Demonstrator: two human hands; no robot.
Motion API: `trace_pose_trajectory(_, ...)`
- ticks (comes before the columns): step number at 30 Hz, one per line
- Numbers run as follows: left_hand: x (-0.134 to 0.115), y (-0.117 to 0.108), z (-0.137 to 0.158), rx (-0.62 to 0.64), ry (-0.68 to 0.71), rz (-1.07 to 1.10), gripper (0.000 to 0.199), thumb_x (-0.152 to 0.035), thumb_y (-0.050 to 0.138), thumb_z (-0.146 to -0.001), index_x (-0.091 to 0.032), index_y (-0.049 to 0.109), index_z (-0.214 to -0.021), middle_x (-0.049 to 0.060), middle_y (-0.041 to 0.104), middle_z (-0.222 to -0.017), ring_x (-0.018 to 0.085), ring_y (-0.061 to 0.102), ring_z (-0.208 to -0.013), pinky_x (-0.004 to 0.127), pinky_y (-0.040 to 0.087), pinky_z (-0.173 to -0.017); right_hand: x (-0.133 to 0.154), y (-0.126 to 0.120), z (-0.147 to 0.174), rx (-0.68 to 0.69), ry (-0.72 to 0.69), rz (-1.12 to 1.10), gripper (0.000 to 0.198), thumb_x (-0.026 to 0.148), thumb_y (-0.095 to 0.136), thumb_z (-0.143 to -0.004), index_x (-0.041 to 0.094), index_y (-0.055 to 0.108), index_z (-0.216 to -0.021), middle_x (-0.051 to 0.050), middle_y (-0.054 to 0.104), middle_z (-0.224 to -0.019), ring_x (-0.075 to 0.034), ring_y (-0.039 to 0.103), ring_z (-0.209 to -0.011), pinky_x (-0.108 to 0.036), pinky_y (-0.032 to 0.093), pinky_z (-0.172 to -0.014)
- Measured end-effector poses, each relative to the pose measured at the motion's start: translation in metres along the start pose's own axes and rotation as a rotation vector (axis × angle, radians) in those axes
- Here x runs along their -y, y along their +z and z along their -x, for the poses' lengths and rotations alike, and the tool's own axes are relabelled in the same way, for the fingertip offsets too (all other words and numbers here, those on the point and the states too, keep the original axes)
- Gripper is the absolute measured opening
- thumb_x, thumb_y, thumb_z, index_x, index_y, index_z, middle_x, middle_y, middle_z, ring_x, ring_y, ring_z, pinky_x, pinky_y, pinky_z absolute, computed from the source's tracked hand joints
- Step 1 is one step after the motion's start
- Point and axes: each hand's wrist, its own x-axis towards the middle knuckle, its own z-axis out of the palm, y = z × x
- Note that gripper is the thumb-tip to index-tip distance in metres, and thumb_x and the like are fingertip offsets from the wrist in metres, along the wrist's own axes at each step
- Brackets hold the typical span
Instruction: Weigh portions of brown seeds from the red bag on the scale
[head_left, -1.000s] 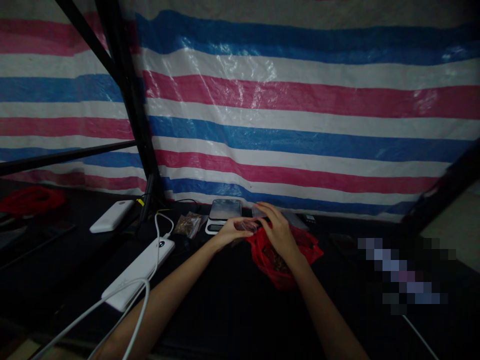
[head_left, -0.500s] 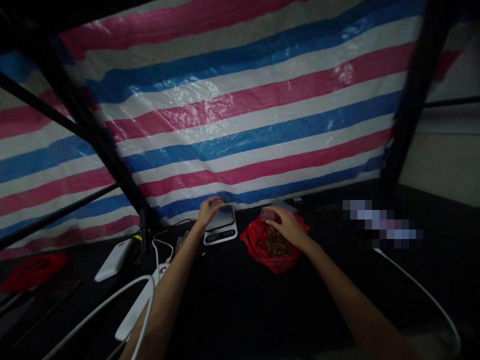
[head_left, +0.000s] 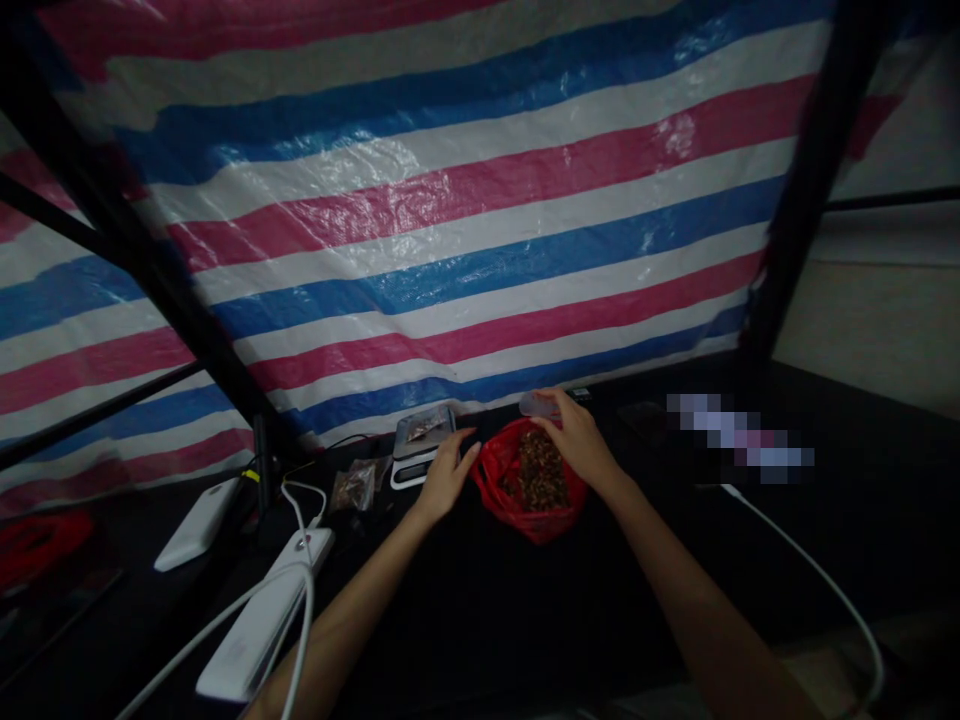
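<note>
A red plastic bag (head_left: 495, 497) stands with its mouth spread, holding a heap of small brown dried pieces (head_left: 543, 470) whose kind I cannot tell. Above its far rim, my right hand (head_left: 581, 440) is closed around a small clear plastic cup (head_left: 537, 405), tilted on its side. My left hand (head_left: 447, 478) holds nothing; its fingers are apart, near the bag's left rim. Just beyond it sits a white kitchen scale (head_left: 409, 472), partly covered by the hand. On the scale's plate lies a small clear packet (head_left: 426, 428) with brown contents.
Several filled clear packets (head_left: 354, 488) lie left of the scale. Further left are a white power strip (head_left: 262, 620) with a cable and a white box-like device (head_left: 199, 523). A white cable (head_left: 810, 570) crosses the right side. Striped sheeting (head_left: 480, 230) hangs behind the black table.
My left hand has moved from over the scale toward the bag, its fingers opening. A packet now shows on the scale. The cup in my right hand has tipped sideways.
</note>
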Motion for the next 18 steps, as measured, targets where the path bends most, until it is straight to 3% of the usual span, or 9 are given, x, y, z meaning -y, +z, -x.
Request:
trace_pose_trajectory(2, -0.001, 0.017, 0.018, -0.005, -0.126, 0.067, 0.05, -0.048, 0.038, -0.084, -0.017, 0.044, -0.124, 0.011, 0.046, -0.128, 0.021, 0.039, -0.121, 0.036, 0.025, -0.104, 0.0, -0.009, -0.002, 0.058, -0.014, 0.008, 0.029, 0.018, 0.052, -0.077, 0.019, 0.05, -0.106, -0.007, 0.059, -0.106, -0.02, 0.055, -0.098, -0.037, 0.042, -0.086)
trace_pose_trajectory(7, -0.005, 0.044, 0.039, -0.006, -0.21, 0.036, 0.069, -0.052, 0.043, -0.08, -0.011, 0.03, -0.134, 0.015, 0.025, -0.142, 0.024, 0.019, -0.133, 0.038, 0.014, -0.109, -0.011, -0.027, 0.003, 0.381, -0.084, 0.141, 0.028, 0.01, 0.054, -0.073, 0.021, 0.053, -0.098, -0.002, 0.061, -0.097, -0.017, 0.057, -0.09, -0.03, 0.043, -0.079)
trace_pose_trajectory(13, -0.01, 0.046, 0.041, 0.121, -0.091, -0.024, 0.055, -0.045, 0.044, -0.081, -0.016, 0.042, -0.128, 0.01, 0.029, -0.142, 0.024, 0.023, -0.132, 0.039, 0.016, -0.109, -0.029, -0.01, 0.012, 0.357, -0.183, 0.608, 0.031, 0.002, 0.048, -0.072, 0.017, 0.054, -0.098, -0.011, 0.059, -0.1, -0.023, 0.055, -0.094, -0.036, 0.041, -0.078)
trace_pose_trajectory(18, -0.007, 0.046, 0.039, 0.137, -0.052, -0.027, 0.043, -0.037, 0.042, -0.084, -0.018, 0.049, -0.122, 0.009, 0.035, -0.138, 0.022, 0.025, -0.131, 0.041, 0.015, -0.11, -0.04, 0.001, 0.011, 0.391, -0.251, 0.536, 0.03, 0.0, 0.046, -0.07, 0.016, 0.055, -0.093, -0.009, 0.059, -0.093, -0.023, 0.054, -0.092, -0.036, 0.042, -0.078)
